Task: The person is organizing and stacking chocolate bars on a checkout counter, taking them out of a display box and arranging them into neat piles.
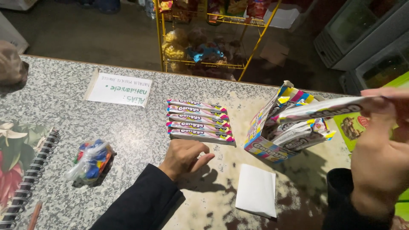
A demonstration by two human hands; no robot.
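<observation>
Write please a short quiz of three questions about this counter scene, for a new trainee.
1. How many candy packs lie in the flat row on the counter?
2. True or false: the right hand holds one long candy pack above the open box.
3. What does the left hand rest beside: (a) the spiral notebook, (b) the row of packs, (c) the plastic bag of coloured pieces?

Key
1. Five, side by side.
2. True; the pack is pinched in the fingers.
3. (b); the hand lies on the counter just below the row.
</observation>
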